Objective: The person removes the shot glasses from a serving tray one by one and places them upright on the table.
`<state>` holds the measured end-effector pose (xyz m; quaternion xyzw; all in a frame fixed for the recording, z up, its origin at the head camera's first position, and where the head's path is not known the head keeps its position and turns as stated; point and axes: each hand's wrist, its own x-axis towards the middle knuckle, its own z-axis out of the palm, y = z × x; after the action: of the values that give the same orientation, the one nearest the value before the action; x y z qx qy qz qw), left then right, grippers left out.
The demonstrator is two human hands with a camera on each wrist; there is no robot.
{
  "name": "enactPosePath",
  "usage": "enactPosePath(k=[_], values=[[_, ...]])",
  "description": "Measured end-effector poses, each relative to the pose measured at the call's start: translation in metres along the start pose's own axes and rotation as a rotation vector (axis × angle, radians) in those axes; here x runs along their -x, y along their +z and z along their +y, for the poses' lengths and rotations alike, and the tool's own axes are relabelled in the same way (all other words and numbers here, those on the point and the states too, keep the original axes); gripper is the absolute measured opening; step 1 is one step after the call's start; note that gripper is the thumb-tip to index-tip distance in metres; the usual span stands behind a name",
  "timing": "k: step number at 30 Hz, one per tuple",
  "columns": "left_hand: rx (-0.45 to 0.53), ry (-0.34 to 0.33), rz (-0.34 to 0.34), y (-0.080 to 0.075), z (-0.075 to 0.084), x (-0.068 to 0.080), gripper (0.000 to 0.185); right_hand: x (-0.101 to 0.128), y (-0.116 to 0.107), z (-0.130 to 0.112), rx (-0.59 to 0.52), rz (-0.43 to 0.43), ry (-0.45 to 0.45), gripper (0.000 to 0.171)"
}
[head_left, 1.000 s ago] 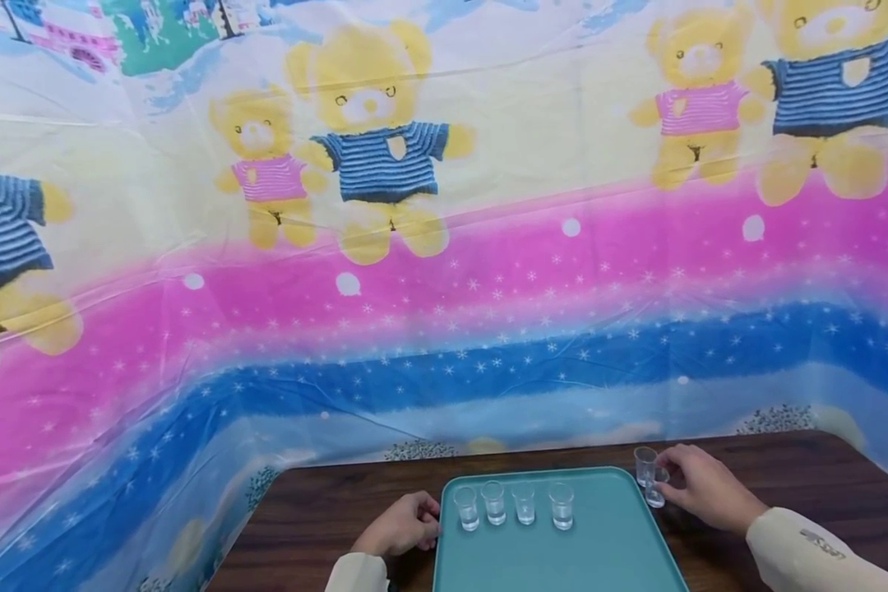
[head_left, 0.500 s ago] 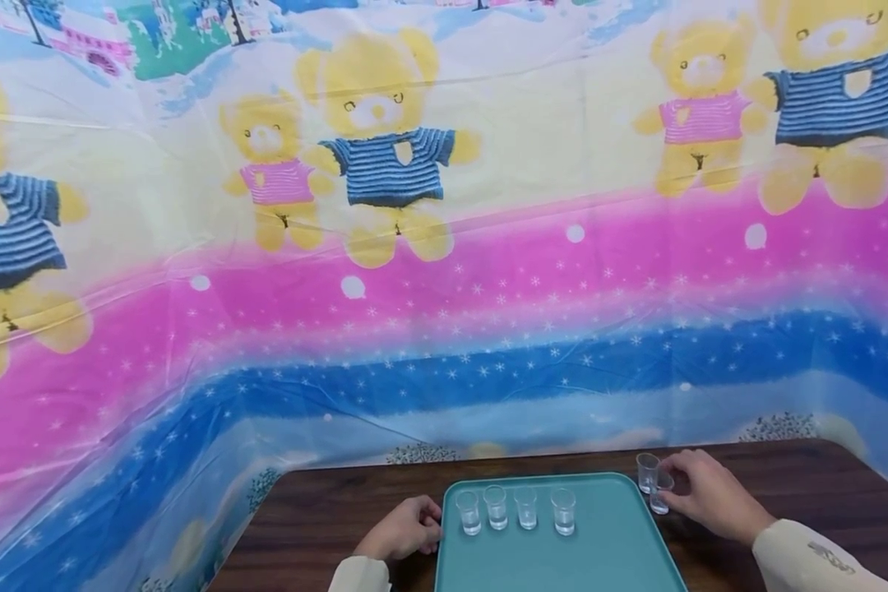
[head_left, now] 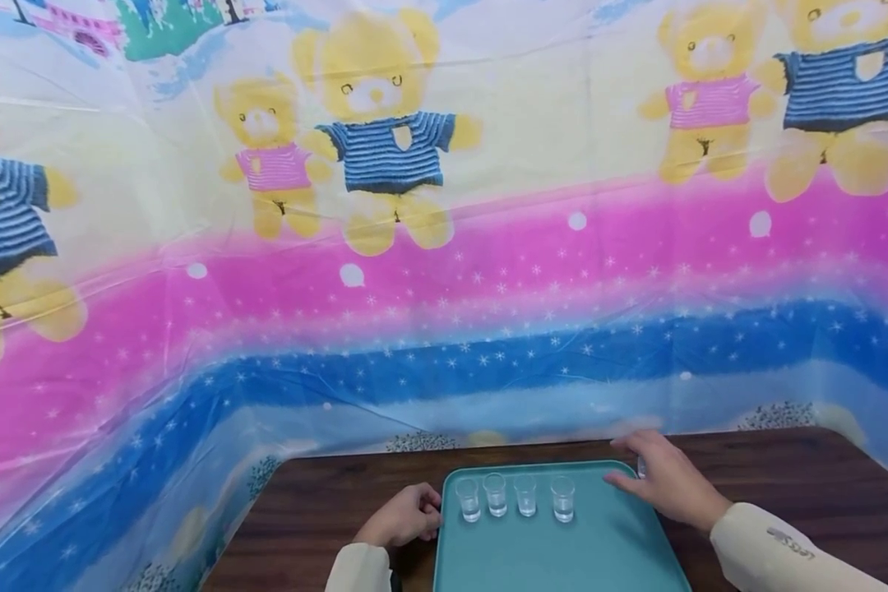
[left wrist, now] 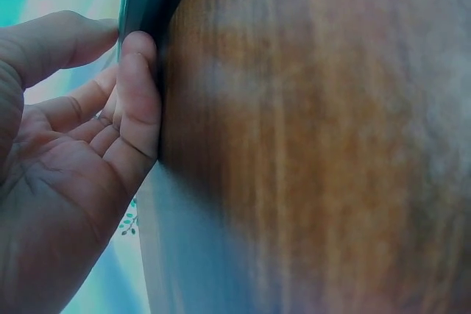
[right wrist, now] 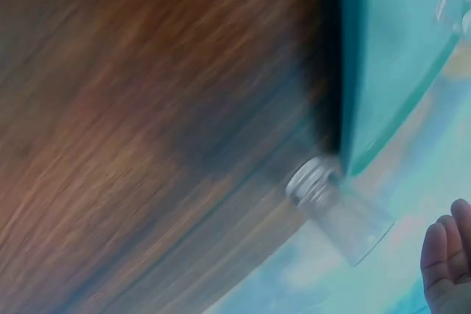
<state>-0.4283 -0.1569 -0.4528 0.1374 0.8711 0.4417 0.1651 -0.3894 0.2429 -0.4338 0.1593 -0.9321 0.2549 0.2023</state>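
My left hand (head_left: 409, 515) pinches the left edge of a green tray (head_left: 548, 551). In the left wrist view the thumb (left wrist: 73, 38) lies at the tray's rim, with the curled fingers under its side. Several small clear shot glasses stand in a row on the tray's far part, each with a little clear liquid; the rightmost glass (head_left: 562, 500) stands slightly apart. My right hand (head_left: 669, 478) hovers over the tray's far right corner, thumb and fingers spread. Beside that corner a shot glass (right wrist: 342, 215) stands upright on the table, mostly hidden behind my hand in the head view.
The dark wooden table (head_left: 318, 493) carries the tray and extends to both sides of it. Behind it hangs a cloth (head_left: 488, 271) printed with teddy bears and snowflakes, close to the table's back edge.
My right hand has let go of the small glass it pinched right of the tray and moved left over the tray's corner, its fingers spreading. The left hand stays at the tray's edge.
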Motion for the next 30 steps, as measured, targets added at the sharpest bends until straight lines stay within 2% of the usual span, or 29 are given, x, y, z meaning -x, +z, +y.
enactPosePath(k=[8,17,22,30], values=[[0.011,0.009,0.002,0.001,0.001,-0.001,0.012,-0.004,0.011,-0.011,-0.066,-0.050,-0.015,0.044],[0.019,-0.004,0.005,0.001,0.001,-0.001,0.011,-0.008,0.022,-0.031,-0.157,-0.239,-0.104,0.048],[0.011,0.003,-0.009,-0.001,0.001,0.000,0.013,-0.012,0.031,-0.036,-0.144,-0.250,-0.124,0.043],[0.010,0.013,-0.020,-0.002,0.001,0.001,0.015,-0.014,0.037,-0.040,-0.130,-0.249,-0.138,0.025]])
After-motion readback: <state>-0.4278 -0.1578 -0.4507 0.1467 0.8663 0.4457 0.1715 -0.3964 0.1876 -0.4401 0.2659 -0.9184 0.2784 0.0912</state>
